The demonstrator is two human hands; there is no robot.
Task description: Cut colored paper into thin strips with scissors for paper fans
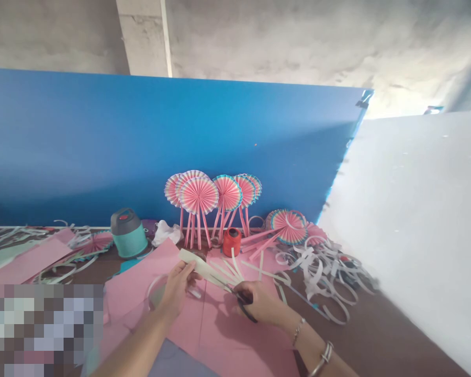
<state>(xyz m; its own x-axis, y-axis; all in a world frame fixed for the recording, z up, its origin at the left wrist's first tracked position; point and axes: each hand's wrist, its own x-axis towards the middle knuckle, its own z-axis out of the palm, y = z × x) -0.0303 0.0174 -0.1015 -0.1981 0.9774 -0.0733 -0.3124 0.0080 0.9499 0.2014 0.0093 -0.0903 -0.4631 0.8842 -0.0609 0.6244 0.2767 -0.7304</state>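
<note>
Near far edge of pink paper [220, 330], left hand [176, 285] pinched pale-green paper strip [209, 271], slanting rightward to black-handled scissors [246, 309] our right hand [262, 301] gripped.

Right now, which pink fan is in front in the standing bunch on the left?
The lowest, rightmost pleated paper fan in that bunch; it partly covers the others, which peek out behind.

The long, flat, pale cream-green paper strip [204, 269] is held above the work surface at the view's seven o'clock, its broad end pointing to ten o'clock and its other end to four. There, the slim metal scissors with black handles [250, 313] meet it, blades toward ten o'clock, handles toward five. Narrow, pale cream-green paper cuttings [236, 265] fan out at the scissors' twelve o'clock.
</note>
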